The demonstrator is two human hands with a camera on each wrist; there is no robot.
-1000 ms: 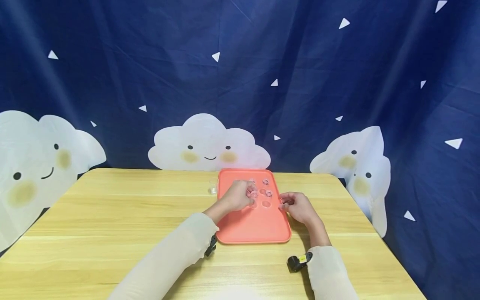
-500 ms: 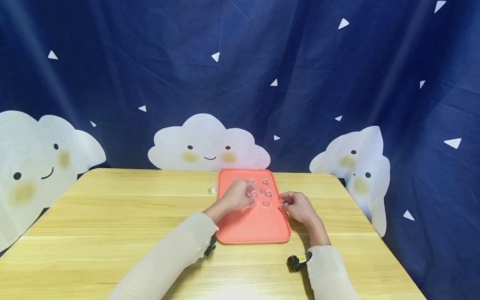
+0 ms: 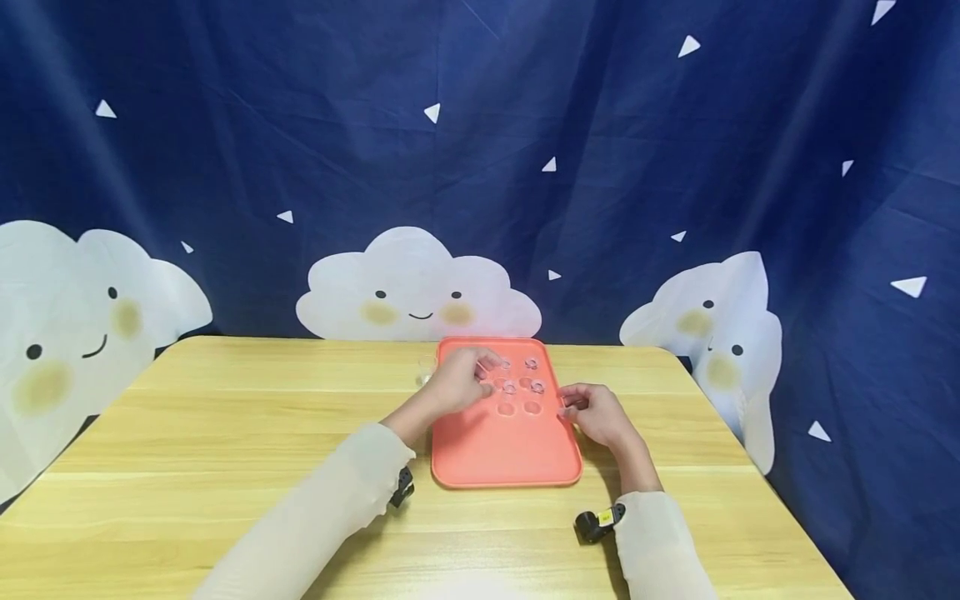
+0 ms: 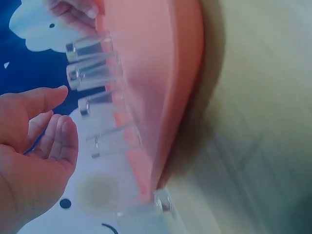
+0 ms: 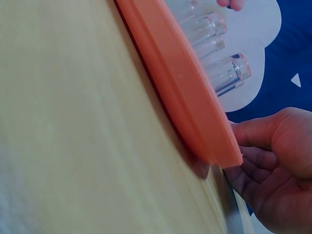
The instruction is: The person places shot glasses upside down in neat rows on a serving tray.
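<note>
Several small clear glasses (image 3: 537, 387) stand bottom up in two rows on a coral-red tray (image 3: 504, 462). My left hand (image 3: 459, 381) hovers over the tray's left side, beside the glasses. In the left wrist view, that left hand (image 4: 41, 134) has its thumb and fingers apart with nothing between them, and a glass (image 4: 92, 73) stands just past the thumb. At the tray's right edge, my right hand (image 3: 596, 414) holds the rim between thumb and fingers, as the right wrist view shows. Another clear glass (image 4: 163, 201) is upright on the table off the tray's left side.
The wooden table (image 3: 262, 417) carries the tray near its far edge. Behind it hangs a dark blue curtain (image 3: 337, 150) with white clouds and triangles. Each wrist wears a small black camera, such as the right one (image 3: 596, 525).
My left hand has let go of the near-left glass, spread its fingers and drawn back to the left and slightly away. The right hand and the tray have stayed in place.
</note>
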